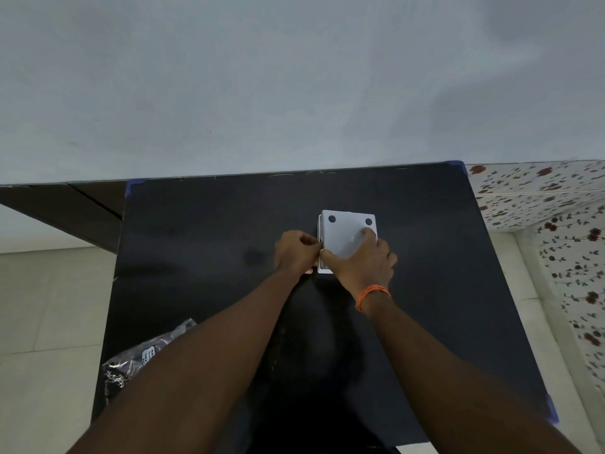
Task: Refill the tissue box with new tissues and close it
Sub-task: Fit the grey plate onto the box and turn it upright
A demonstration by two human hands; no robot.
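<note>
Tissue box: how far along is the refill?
The box lies bottom up, panel on but a gap shows at its left edge. A crumpled wrapper suggests tissues are inside. Right hand presses the panel, left hand pinches that edge. Remaining: close it, turn it over.

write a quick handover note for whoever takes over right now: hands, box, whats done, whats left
Left hand: pinches the left edge of the tissue box.
Right hand: lies flat on the box's upturned underside, thumb at the left edge, pressing down.
Box: upside down on the black table, two dark feet at its far side. The base looks not quite seated along the left.
Plastic wrapper: crumpled at the table's near left corner.
Done: probably the refill, though no tissues are visible.
Left: seat the base fully, then turn the box upright.
</note>
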